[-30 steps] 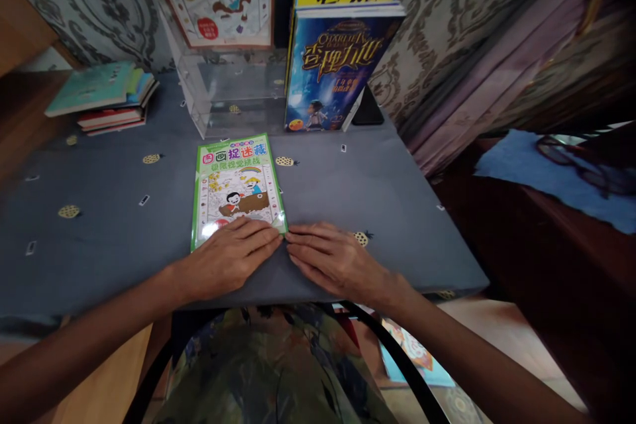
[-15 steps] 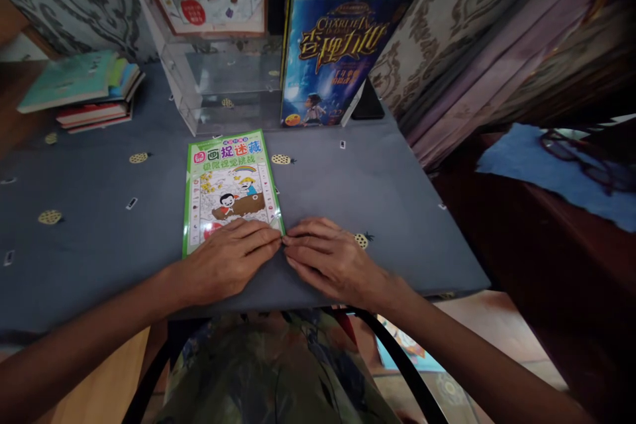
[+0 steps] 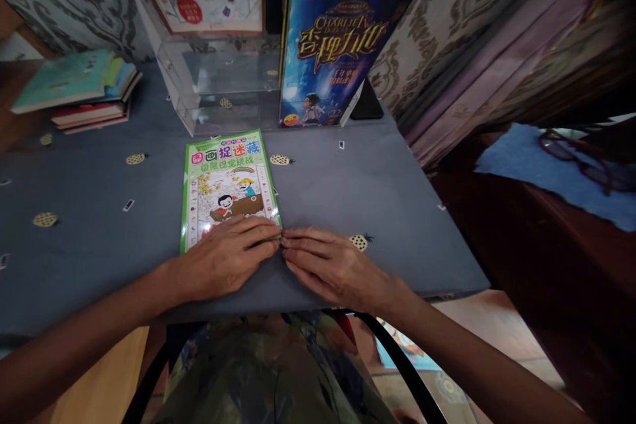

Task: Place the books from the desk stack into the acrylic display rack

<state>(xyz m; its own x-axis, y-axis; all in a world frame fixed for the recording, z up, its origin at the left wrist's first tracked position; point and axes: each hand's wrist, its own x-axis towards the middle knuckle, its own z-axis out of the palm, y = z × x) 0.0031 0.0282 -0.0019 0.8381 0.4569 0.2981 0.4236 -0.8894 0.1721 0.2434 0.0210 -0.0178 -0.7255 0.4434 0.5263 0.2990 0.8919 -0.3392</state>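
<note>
A green-bordered picture book [image 3: 226, 179] with a cartoon cover lies flat on the grey tablecloth. My left hand [image 3: 233, 253] rests over its lower part, covering the bottom of the cover, its fingers bent together at the lower right corner. From the other side, my right hand [image 3: 330, 262] meets that same corner, fingers pressed together and fingertips at the edge of the book. The two hands' fingertips almost touch there. What lies under the fingers is hidden.
Behind the book stands a clear acrylic rack [image 3: 218, 89], with a blue book [image 3: 342, 59] upright to its right. A pile of books [image 3: 74, 89] sits at the far left. A dark phone-like object [image 3: 368, 103] lies behind the blue book. Glasses [image 3: 586, 159] rest on blue cloth at right.
The view has shifted slightly. My right hand's upper fingers have flattened a little at the book's corner, and the book stays in place under my left hand.
</note>
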